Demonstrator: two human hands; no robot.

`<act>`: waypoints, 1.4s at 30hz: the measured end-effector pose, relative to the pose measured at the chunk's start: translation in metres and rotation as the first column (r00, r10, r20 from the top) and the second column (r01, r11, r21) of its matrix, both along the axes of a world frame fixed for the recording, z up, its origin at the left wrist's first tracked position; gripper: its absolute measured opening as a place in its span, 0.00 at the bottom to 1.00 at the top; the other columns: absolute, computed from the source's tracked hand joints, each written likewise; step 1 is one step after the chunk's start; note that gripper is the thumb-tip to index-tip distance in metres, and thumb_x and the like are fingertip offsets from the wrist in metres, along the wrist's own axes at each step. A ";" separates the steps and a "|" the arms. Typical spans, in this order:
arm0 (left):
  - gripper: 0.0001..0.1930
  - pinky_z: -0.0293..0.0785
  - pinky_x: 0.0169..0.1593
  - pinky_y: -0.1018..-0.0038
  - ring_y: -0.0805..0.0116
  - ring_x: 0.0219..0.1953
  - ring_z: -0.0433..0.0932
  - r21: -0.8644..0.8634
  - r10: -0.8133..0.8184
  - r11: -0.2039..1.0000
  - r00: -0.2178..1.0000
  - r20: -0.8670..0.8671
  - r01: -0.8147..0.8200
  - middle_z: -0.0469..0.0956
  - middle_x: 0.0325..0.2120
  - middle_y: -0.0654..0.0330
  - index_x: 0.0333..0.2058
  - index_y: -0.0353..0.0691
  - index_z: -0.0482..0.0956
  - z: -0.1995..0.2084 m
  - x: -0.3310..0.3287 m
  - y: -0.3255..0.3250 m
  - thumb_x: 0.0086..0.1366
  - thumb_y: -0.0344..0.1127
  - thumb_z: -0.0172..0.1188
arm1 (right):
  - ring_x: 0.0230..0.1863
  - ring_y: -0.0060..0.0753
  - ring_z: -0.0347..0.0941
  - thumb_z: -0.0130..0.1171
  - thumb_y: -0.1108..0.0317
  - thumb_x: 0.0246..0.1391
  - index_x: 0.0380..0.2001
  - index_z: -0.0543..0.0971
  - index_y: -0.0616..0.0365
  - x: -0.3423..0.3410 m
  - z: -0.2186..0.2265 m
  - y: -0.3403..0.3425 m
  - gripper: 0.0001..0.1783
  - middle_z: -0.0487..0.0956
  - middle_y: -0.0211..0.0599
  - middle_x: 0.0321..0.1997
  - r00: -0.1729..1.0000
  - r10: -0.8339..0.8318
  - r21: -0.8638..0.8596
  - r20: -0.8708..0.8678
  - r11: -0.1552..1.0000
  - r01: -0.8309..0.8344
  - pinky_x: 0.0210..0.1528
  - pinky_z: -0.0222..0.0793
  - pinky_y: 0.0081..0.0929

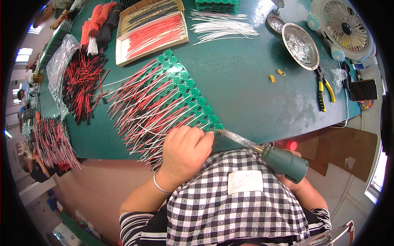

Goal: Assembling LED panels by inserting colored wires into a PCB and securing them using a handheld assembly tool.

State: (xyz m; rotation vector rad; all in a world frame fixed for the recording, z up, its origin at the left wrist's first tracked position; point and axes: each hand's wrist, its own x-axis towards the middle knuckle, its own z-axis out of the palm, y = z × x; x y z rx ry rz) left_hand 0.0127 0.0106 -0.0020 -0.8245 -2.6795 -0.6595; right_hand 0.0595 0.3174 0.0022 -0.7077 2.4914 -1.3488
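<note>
My right hand (290,184) grips a soldering iron (283,164) by its thick green handle, which hides most of the fingers. The iron's metal tip meets the near corner of a green circuit board panel (200,101) made of many round boards. Rows of red, white and black wires (143,110) stick out from this panel toward the left. At that same corner my left hand (186,149) is closed in a pinch, its fingertips right beside the tip. Whatever lies between those fingers is too small to make out.
Left of the panel lie loose red and black wires (84,82) and a plastic bag (59,74). Behind stand a wire box (186,35) and white wires (221,28). To the right are a metal bowl (315,55), pliers (321,92), a fan (347,28) and a phone (364,89).
</note>
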 end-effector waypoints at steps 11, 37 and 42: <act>0.13 0.65 0.29 0.69 0.64 0.25 0.70 0.000 0.005 1.000 1.000 0.004 -0.005 0.69 0.23 0.63 0.31 0.40 0.81 -0.004 -0.001 0.004 0.42 0.25 0.65 | 0.30 0.39 0.77 0.55 0.69 0.47 0.35 0.80 0.58 0.000 0.004 0.007 0.12 0.82 0.35 0.30 0.996 -0.084 -0.007 -0.020 0.996 0.084 0.35 0.72 0.33; 0.04 0.69 0.37 0.61 0.54 0.33 0.73 -0.023 0.705 0.708 0.708 -0.040 -0.706 0.75 0.27 0.57 0.28 0.41 0.79 -0.008 -0.124 -0.219 0.53 0.31 0.66 | 0.21 0.27 0.72 0.55 0.53 0.58 0.56 0.63 0.69 -0.096 0.010 -0.055 0.33 0.72 0.49 0.50 0.907 -0.332 -0.565 0.257 0.710 0.420 0.21 0.66 0.21; 0.08 0.68 0.39 0.60 0.55 0.35 0.74 -0.027 0.712 0.699 0.700 -0.054 -0.714 0.75 0.27 0.58 0.29 0.41 0.76 0.019 -0.130 -0.213 0.56 0.37 0.65 | 0.21 0.26 0.72 0.56 0.54 0.58 0.57 0.62 0.69 -0.097 0.044 -0.056 0.33 0.73 0.50 0.50 0.886 -0.356 -0.521 0.296 0.718 0.462 0.21 0.66 0.20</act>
